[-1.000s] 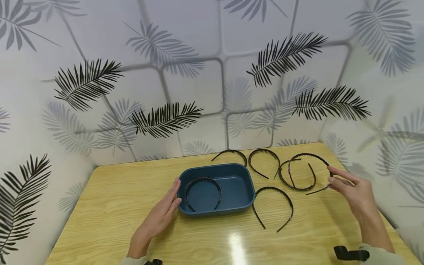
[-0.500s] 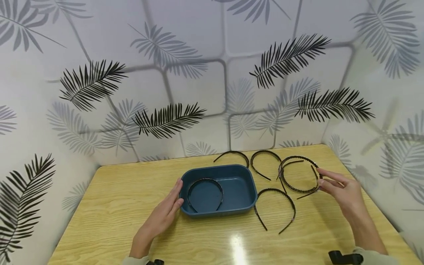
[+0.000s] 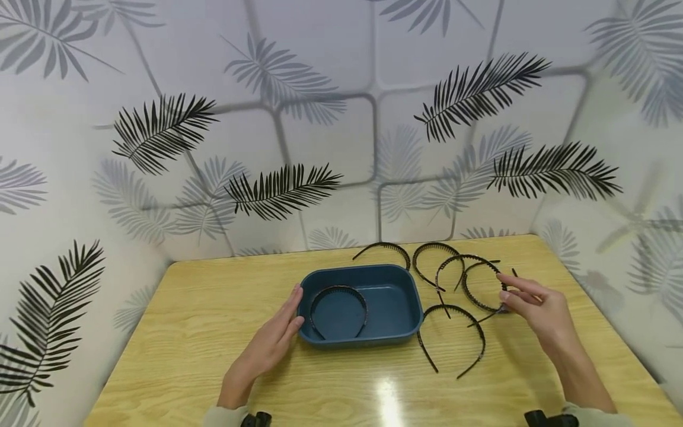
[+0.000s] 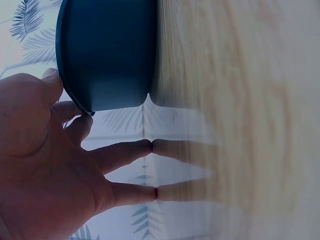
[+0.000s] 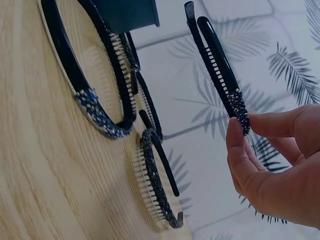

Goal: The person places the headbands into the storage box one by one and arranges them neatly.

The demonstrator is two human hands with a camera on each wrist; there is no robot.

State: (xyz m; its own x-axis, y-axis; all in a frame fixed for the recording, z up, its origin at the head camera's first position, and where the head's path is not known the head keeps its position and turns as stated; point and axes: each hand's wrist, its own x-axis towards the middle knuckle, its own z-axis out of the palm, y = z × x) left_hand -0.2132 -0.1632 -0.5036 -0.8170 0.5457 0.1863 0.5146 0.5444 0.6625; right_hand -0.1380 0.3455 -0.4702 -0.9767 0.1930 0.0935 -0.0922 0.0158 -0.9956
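Observation:
My right hand (image 3: pixel 539 308) pinches a black toothed headband (image 3: pixel 465 257) between thumb and fingers, above the table's right side. The right wrist view shows glittery stones on this headband (image 5: pixel 239 102) right at the fingertips. Below it, overlapped in the head view, lies another headband (image 3: pixel 475 302). Mid-table stands a dark blue rectangular box (image 3: pixel 395 311) with one headband (image 3: pixel 338 287) inside, at its left end. My left hand (image 3: pixel 269 344) rests against the box's left end; in the left wrist view, thumb and two fingers touch the rim while two other fingers (image 4: pixel 127 155) reach down to the table.
Right of the box, a headband (image 3: pixel 453 307) lies near its front corner. Two more headbands, one at the back (image 3: pixel 385 244) and one beside it (image 3: pixel 433 245), lie behind the box's right side. A leaf-patterned wall covering (image 3: pixel 341 142) rises beyond the wooden table (image 3: pixel 213 308).
My right hand has moved left with the pinched headband, which is now closer to the box. The left hand stays at the box's left end. The head view has shifted slightly.

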